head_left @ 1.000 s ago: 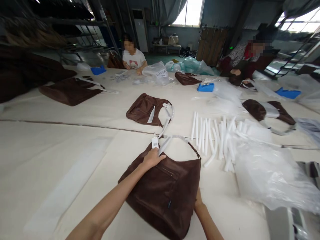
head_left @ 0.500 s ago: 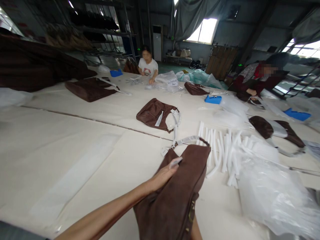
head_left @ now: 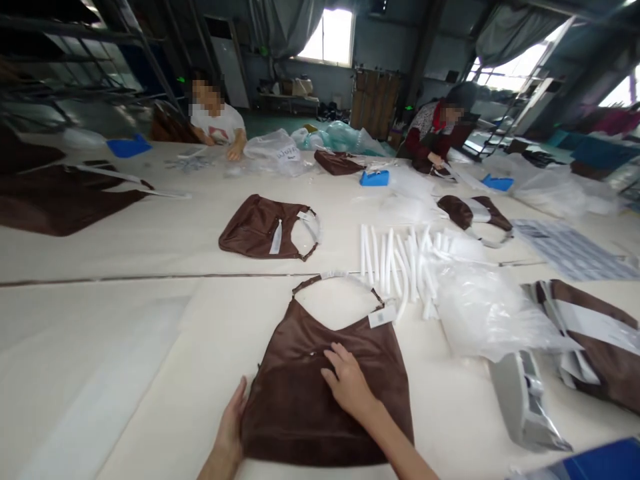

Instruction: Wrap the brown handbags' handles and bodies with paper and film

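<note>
A brown handbag [head_left: 300, 393] lies flat on the white table in front of me, its strap [head_left: 345, 279] arched away from me and partly wrapped in clear film. A white tag [head_left: 382, 317] hangs at the strap's right end. My left hand [head_left: 233, 417] rests against the bag's left edge, fingers stretched out. On the bag's front lies my right hand [head_left: 349, 383], its fingers spread over the leather. Beyond it sits another brown handbag [head_left: 253, 230] with a wrapped strap.
White foam tubes [head_left: 387, 260] and clear plastic bags [head_left: 493, 310] lie to the right. A grey tape dispenser [head_left: 525, 400] stands near folded brown bags [head_left: 607, 340]. A seam [head_left: 150, 277] crosses the table. Two people [head_left: 217, 120] work at the far side.
The handbag, earlier held up and tilted, now lies flat with its tag showing. One hand has left its opening, and both hands now rest on the bag. My view has turned right.
</note>
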Demonstrator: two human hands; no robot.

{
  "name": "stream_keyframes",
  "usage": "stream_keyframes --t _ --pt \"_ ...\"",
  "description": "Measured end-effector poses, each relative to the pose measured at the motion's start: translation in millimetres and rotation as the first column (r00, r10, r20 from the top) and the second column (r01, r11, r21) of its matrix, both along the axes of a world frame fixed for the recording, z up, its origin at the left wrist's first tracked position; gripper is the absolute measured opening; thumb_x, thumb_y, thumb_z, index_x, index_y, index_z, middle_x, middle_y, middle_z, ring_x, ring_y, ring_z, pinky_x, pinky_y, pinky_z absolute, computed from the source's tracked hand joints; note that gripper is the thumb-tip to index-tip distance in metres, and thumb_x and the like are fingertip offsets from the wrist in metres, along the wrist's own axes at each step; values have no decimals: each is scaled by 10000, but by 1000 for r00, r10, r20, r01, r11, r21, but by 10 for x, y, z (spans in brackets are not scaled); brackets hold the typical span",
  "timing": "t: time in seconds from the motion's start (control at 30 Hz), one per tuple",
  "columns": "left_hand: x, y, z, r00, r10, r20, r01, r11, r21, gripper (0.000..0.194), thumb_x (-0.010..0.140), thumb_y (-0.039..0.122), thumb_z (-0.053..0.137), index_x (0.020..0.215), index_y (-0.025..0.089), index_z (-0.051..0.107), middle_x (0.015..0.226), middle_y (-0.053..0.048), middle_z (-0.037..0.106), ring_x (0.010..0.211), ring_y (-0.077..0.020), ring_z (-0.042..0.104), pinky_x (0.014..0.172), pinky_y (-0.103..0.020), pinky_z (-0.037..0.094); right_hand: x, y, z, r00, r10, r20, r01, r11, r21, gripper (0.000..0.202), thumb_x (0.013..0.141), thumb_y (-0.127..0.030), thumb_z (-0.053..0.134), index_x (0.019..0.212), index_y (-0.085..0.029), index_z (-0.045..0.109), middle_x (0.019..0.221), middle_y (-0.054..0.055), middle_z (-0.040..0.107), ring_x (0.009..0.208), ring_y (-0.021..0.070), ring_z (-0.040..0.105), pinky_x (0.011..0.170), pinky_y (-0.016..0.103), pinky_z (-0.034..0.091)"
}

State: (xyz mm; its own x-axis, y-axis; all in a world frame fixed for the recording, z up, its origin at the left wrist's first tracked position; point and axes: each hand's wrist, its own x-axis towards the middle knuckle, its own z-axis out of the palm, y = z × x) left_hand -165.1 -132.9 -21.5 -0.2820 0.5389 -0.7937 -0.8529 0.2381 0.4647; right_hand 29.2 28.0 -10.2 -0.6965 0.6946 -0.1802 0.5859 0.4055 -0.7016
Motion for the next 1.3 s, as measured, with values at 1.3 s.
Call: stream_keyframes --t 1.3 --pt "1071 2975 -284 618 -420 -664 525 850 -49 332 691 477 671 630 199 499 668 -15 634 690 -158 637 635 -253 492 915 1190 -330 507 -734 -452 599 677 -428 250 852 -440 565 835 -195 612 734 19 597 674 163 569 638 291 523"
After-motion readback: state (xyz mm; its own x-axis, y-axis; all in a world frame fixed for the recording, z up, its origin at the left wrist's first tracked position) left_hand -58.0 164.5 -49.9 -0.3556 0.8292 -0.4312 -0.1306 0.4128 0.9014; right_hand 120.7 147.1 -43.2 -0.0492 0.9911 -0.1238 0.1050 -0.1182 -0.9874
